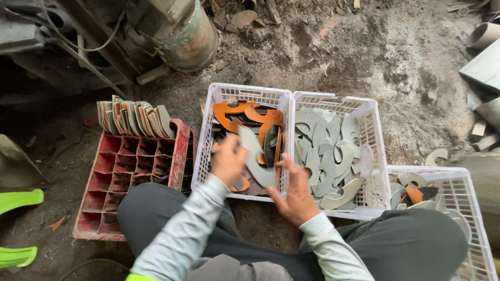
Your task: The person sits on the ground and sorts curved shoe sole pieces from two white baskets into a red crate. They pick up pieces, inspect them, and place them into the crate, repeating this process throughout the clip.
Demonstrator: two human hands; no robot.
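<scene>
Left hand [228, 160] and right hand [297, 193] grip 1 grey curved piece [256, 158].

A dirt floor [364, 57], grey and dusty, carries everything. On it, side by side and touching, stand two white plastic baskets: one [219, 99] with orange and grey curved cut-outs, the next [372, 112] full of grey curved pieces. A third white basket [469, 192] sits toward the right edge. Left of them rests a red compartment crate [179, 151], with a row of grey-and-orange pieces [133, 118] standing along its far end. One loose grey piece [436, 155] lies on the dirt beside the baskets; rubble [242, 18] sits at the far side
</scene>
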